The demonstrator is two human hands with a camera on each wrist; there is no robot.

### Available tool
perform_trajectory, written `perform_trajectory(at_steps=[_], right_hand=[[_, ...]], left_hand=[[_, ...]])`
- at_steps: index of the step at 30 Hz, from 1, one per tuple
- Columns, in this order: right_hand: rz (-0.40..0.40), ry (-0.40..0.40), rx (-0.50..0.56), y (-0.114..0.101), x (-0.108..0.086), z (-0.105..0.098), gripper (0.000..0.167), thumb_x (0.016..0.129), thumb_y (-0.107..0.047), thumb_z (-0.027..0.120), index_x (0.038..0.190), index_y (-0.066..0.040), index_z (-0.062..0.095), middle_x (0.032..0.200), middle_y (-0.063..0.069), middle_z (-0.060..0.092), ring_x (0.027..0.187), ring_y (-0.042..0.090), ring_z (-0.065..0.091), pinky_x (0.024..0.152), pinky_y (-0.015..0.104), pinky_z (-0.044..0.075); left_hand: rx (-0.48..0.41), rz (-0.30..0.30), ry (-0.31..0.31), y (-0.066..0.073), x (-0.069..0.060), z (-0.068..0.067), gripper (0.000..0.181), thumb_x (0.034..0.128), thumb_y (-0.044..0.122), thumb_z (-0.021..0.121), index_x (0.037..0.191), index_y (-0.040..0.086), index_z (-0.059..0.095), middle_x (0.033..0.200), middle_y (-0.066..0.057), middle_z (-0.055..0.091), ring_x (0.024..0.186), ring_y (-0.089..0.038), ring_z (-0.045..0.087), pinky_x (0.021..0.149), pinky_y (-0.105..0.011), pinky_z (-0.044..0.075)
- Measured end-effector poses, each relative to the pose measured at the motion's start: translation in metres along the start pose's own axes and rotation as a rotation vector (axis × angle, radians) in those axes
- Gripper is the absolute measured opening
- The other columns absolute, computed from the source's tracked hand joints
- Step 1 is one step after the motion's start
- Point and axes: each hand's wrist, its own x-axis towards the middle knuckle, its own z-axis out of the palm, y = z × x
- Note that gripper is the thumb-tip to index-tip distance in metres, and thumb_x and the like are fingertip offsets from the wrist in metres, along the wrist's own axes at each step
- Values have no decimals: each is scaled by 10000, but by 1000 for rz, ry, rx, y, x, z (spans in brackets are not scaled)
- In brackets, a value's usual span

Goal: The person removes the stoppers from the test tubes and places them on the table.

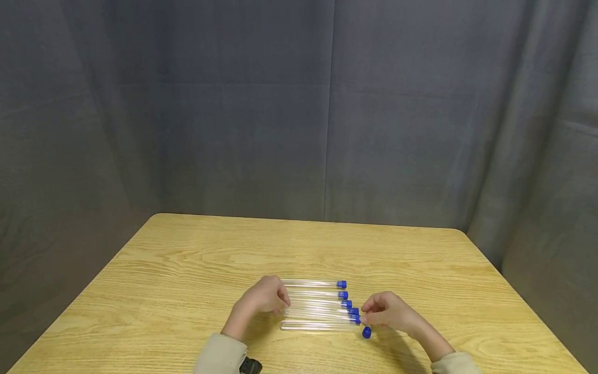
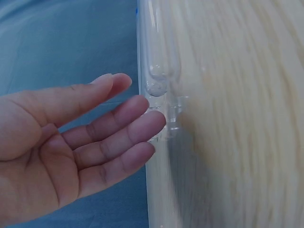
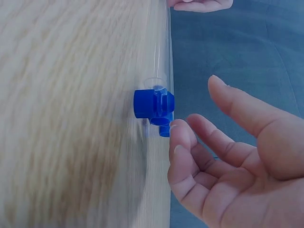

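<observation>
Several clear test tubes [image 1: 310,283] with blue caps lie side by side on the table, caps toward the right. The nearest test tube [image 1: 299,326] has a bare, uncapped end. Off that end stands a loose blue cap [image 1: 366,332], large in the right wrist view. My left hand [image 1: 263,296] hovers at the rounded ends, thumb apart from the loosely bent fingers; the left wrist view shows nothing in it. By the caps is my right hand [image 1: 392,314], fingers loosely curled and thumb apart, holding nothing in the right wrist view.
The tubes lie on a wood-grain table [image 1: 210,254]. A grey curtain [image 1: 243,130] hangs behind it and along both sides. A dark band [image 1: 250,365] circles the left wrist beside a beige sleeve [image 1: 219,356].
</observation>
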Motion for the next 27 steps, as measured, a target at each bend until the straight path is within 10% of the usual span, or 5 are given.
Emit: perform_trajectory(at_steps=[27], right_hand=[[3,-10,46,4,3,5,250,853,-109,602,956,114,554,753,47,581,631,142,485,521,244,407]], left_hand=[[215,-40,35,0,6,14,187,637,-83,719,572,60,616,513,38,513,408,-54,413,405,-173,349]])
